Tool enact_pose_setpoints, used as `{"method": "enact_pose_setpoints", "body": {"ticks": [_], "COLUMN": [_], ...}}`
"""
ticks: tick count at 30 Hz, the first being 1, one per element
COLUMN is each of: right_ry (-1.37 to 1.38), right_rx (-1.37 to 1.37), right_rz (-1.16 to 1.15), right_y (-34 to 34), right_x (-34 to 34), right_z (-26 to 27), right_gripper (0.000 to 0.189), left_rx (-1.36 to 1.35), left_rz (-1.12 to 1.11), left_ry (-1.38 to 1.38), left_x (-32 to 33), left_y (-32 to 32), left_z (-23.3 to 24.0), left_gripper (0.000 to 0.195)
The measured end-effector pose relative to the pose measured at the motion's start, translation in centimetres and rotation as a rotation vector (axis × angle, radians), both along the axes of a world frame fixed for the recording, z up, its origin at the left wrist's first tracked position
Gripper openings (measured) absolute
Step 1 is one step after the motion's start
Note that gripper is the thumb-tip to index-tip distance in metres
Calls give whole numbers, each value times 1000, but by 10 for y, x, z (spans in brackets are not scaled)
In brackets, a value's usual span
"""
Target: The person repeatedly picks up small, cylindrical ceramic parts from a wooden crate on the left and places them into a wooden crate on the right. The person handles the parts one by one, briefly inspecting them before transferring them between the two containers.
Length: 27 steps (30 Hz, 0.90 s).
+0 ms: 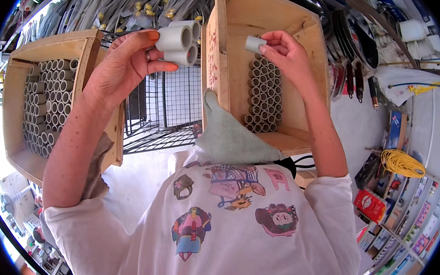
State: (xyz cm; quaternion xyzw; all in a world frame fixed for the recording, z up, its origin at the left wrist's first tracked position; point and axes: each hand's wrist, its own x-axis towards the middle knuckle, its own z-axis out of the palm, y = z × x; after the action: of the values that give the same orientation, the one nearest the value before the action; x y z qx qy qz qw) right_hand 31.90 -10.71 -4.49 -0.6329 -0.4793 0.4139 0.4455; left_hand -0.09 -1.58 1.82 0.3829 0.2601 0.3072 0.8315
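My left hand [131,63] grips several short grey plastic pipe pieces [173,38] in a bundle, between the two wooden crates, their open ends facing right. My right hand [285,51] pinches a single grey pipe piece [254,44] between thumb and fingers, over the right wooden crate [230,28]. Below it, pipe pieces [265,95] stand packed in rows in that crate, open ends up. The left wooden crate [94,66] holds many like pieces [51,92], some at uneven heights, partly behind my left forearm.
A black wire rack [182,98] lies between the crates. A grey-green cloth [231,136] drapes over the right crate's near left corner. Thin bundled tubes [132,8] lie beyond. Pans [355,37] hang at right, with a coiled yellow cable [402,163] below them.
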Motion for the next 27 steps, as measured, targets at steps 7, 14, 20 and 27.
{"method": "enact_pose_setpoints", "body": {"ticks": [7, 14, 20, 27], "right_ry": [-514, -801, -966, -1127], "right_rx": [-179, -185, -209, -320], "right_rz": [40, 105, 170, 231], "right_y": [34, 52, 55, 62], "right_x": [52, 64, 49, 43], "right_z": [-121, -183, -184, -189], "right_gripper": [33, 30, 25, 30], "left_rx": [61, -32, -65, -54], "left_rz": [-78, 43, 65, 71], "left_ry": [-10, 97, 70, 61], "left_x": [-7, 3, 0, 0], "left_y": [12, 7, 3, 6], "left_z": [-12, 1, 2, 1], "left_gripper": [27, 16, 17, 15]}}
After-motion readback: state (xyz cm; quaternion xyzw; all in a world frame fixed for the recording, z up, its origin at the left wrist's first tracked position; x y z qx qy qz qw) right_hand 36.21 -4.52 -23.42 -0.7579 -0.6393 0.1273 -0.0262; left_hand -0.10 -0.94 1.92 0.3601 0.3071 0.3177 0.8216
